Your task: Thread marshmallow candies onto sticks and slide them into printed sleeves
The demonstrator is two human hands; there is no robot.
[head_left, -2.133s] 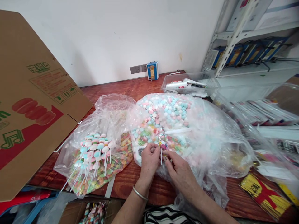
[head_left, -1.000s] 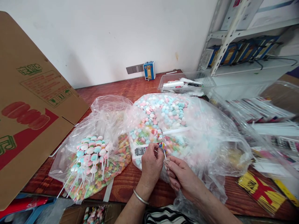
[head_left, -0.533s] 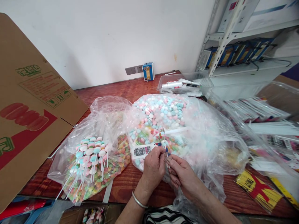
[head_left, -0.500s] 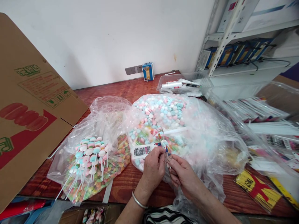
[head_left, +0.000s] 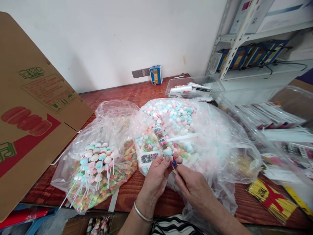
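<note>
Both hands are closed close together over the clear bag of marshmallows. Between the fingertips of my left hand (head_left: 155, 178) is a small pale blue and white marshmallow (head_left: 168, 152). A printed wrapper strip (head_left: 160, 138) rises from it, up and to the left. My right hand (head_left: 192, 181) pinches a blue and red piece (head_left: 174, 162) just below the marshmallow; it looks like part of the wrapper. Fingers hide much of it. Beneath lies the bag of pastel marshmallows (head_left: 182, 114). A white printed label (head_left: 149, 157) rests on this bag, left of the hands.
Marshmallow lollipops on white sticks (head_left: 96, 160) lie on a bag of gummy rings (head_left: 128, 156) at left. A cardboard box (head_left: 31, 107) stands far left. Clear bins (head_left: 193, 93) sit behind and right. A yellow and red packet stack (head_left: 271, 199) lies front right.
The printed wrapper now stands up from the marshmallow, its text facing me. My left hand has turned and opened more toward the camera; my right hand has shifted slightly around the blue and red piece.
</note>
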